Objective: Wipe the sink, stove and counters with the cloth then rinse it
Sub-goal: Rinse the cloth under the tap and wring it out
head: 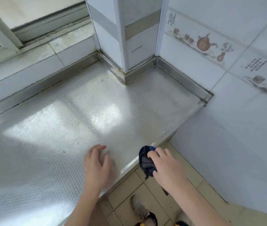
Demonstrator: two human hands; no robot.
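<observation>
A textured steel counter (74, 115) fills the left and middle of the head view and ends at a front edge running diagonally. My right hand (165, 165) grips a bunched blue and grey cloth (146, 161) just off that front edge, above the floor. My left hand (97, 163) hovers over the counter near the edge with its fingers loosely spread and slightly blurred, holding nothing. No sink or stove is in view.
A tiled pillar (129, 38) stands at the counter's back corner with a steel upstand (183, 79) along the walls. A tiled window ledge (31, 51) runs at the back left. Decorated white wall tiles (227, 62) rise on the right. Beige floor tiles (183, 190) and my feet show below.
</observation>
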